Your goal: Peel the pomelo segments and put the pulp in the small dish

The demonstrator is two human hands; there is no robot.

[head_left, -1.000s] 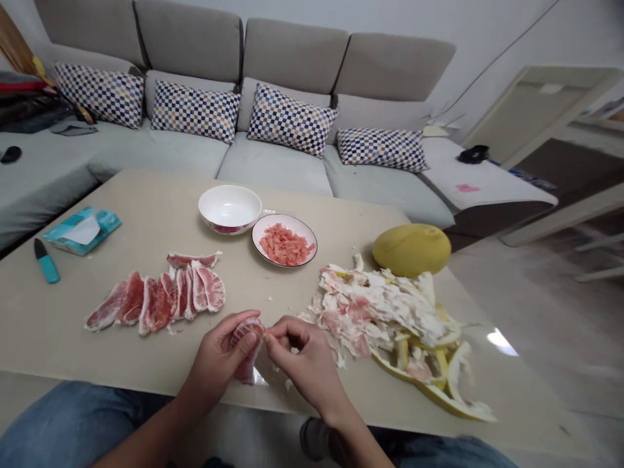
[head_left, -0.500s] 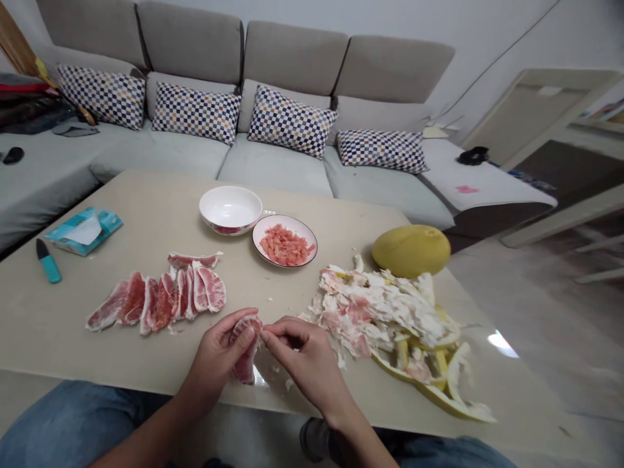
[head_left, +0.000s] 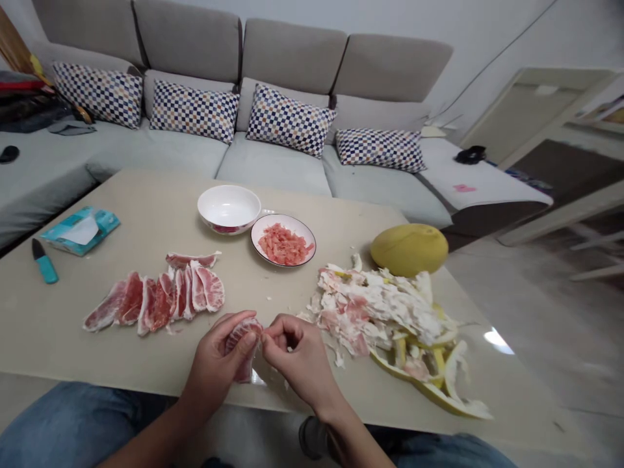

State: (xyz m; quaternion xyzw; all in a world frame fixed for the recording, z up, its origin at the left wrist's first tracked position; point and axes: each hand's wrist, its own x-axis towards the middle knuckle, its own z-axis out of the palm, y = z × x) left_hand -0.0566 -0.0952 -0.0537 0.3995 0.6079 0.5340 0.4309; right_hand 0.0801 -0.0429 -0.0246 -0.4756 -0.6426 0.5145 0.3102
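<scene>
My left hand [head_left: 221, 354] is closed around a pink pomelo segment [head_left: 244, 370], its thumb lying across the front. The lower end of the segment shows below the thumb. At the segment's upper right edge, my right hand [head_left: 297, 354] pinches with thumb and forefinger; the bit between the fingertips is too small to make out clearly. To the left lies a row of pomelo segments [head_left: 156, 302] with white membrane on them. Beyond my hands, a dark-rimmed plate [head_left: 308, 235] holds peeled pink pulp [head_left: 284, 245].
A white bowl [head_left: 229, 205] stands beside the plate. On the right are membrane scraps [head_left: 375, 302], yellow rind [head_left: 439, 396] and a whole pomelo [head_left: 409, 249]. A teal-handled knife [head_left: 46, 263] and a tissue pack [head_left: 80, 231] lie at the left. The table's front edge runs by my knees.
My right fingers have curled in more tightly at the segment's edge. My left hand still holds the segment, and its thumb covers slightly more of it. The view has shifted a little.
</scene>
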